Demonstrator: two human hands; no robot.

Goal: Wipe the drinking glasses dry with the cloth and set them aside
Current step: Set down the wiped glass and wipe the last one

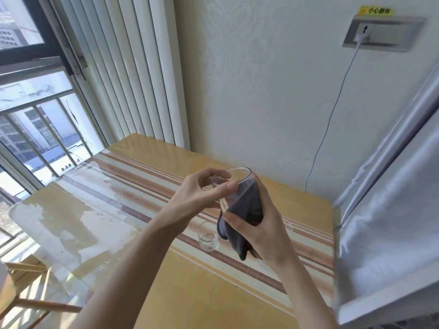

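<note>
A clear drinking glass (pixel 234 178) is held tilted above the table, mouth up and away from me. My left hand (pixel 202 193) pinches its rim with thumb and fingers. My right hand (pixel 259 224) wraps a dark grey cloth (pixel 240 217) around the glass's lower body and base; the cloth's tail hangs down below the hand. A second, smaller clear glass (pixel 207 236) stands upright on the table just under my hands. Part of another glass (pixel 288 225) shows behind my right hand.
The yellow table (pixel 202 293) with a striped runner under a clear cover fills the middle. A silver-wrapped appliance (pixel 389 210) stands close on the right. A white cable (pixel 332 110) hangs from a wall socket. A window and a wooden chair (pixel 26 298) are at the left.
</note>
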